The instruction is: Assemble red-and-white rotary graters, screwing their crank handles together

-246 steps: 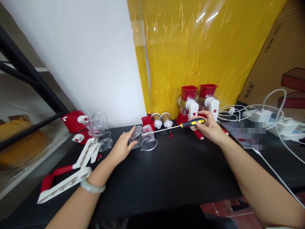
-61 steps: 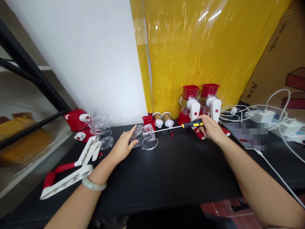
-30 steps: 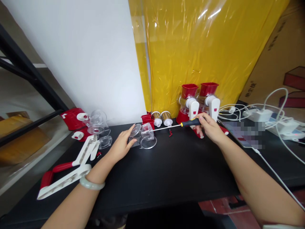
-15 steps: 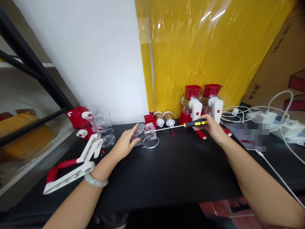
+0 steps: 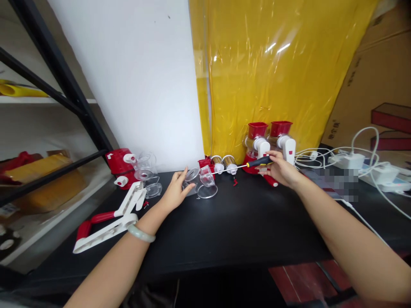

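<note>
My left hand (image 5: 176, 191) steadies a clear plastic grater housing (image 5: 208, 191) lying on its side, thumb and index finger around its left end and the other fingers hidden behind. In my right hand (image 5: 280, 170) is a screwdriver (image 5: 258, 161) with a black and yellow handle, held between thumb and fingers. Its long metal shaft points left, and the tip appears to meet the housing's clear square neck (image 5: 206, 175). Just behind are red plastic parts (image 5: 204, 162) and two metal grater drums (image 5: 230, 163). A small red piece (image 5: 235, 182) lies near the drums.
Two assembled red and white rotary graters (image 5: 257, 129) stand at the back right. At left are red bases (image 5: 121, 167), other clear housings (image 5: 147, 173) and white crank handles (image 5: 105, 233) with red grips. White cables and chargers (image 5: 351, 161) lie at right. A shelf rack borders the left side.
The view has shifted, so the bench things sit slightly differently in the picture. My right fingers have loosened and spread around the screwdriver handle. My left hand keeps its place on the housing.
</note>
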### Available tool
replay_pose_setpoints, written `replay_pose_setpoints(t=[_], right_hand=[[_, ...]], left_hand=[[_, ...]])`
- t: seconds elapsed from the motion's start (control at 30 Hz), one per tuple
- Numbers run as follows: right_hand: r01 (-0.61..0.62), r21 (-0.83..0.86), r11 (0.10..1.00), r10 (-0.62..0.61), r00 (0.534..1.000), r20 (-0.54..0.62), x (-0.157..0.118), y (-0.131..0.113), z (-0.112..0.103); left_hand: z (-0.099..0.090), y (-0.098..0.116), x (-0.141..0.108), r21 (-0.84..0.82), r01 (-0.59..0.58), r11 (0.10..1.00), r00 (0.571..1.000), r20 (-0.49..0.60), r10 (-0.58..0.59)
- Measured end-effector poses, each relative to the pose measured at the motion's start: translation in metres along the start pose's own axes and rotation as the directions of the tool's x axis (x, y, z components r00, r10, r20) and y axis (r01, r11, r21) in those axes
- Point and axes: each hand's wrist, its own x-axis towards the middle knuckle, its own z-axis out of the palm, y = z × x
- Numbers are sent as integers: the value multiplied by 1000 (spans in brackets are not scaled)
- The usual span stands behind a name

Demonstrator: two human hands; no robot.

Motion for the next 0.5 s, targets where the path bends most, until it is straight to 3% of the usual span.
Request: replay_pose_setpoints(t=[0.07, 0.17, 0.3, 0.37, 0.5], right_hand=[[16, 38, 999, -18, 999, 47, -7, 0, 0], [93, -44, 995, -92, 995, 37, -19, 1, -2], [157, -346, 925, -190, 980, -65, -26, 6, -4], [174, -419, 891, -243, 963, -119, -25, 10, -4], [259, -225, 939, -289, 951, -111, -18, 17, -5]], left_hand=[[3, 0, 0, -12, 1, 1000, 999, -49, -2], [4, 0, 1, -45, -23, 999, 995, -96, 19], [4, 1, 1, -70, -69, 995, 993, -105, 62], [3, 1, 1, -65, -100, 993, 990, -108, 92], [2, 1, 2, -57, -103, 993, 989, -113, 96]])
